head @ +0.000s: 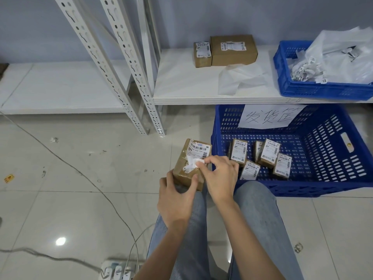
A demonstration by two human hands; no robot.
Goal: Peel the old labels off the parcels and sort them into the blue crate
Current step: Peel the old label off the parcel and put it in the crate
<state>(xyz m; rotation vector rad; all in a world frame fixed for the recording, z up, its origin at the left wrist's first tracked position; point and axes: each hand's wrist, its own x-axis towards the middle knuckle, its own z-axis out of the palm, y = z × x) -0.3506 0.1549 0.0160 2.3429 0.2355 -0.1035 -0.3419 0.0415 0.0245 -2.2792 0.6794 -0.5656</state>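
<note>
Five labelled boxes (262,158) lie in the blue crate (323,186); two cardboard parcels (226,50) wait on the shelf (181,85). The left hand (177,201) grips a box (191,164) while the right hand (220,176) pinches its half-peeled label (193,163).

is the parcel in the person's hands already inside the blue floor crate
No, the parcel sits over the knees, left of the blue crate, held by the left hand while the right hand pinches its torn label.

The parcel (190,165) is matt brown cardboard with a torn white paper label (196,150). The blue crate (323,186) is perforated plastic, slightly shiny, with a handwritten paper sign (270,116). The floor (60,199) is glossy pale tile — it mirrors a lamp. The shelf uprights (121,63) are white painted metal — punched with slots. The jeans (260,215) are faded denim.
</note>
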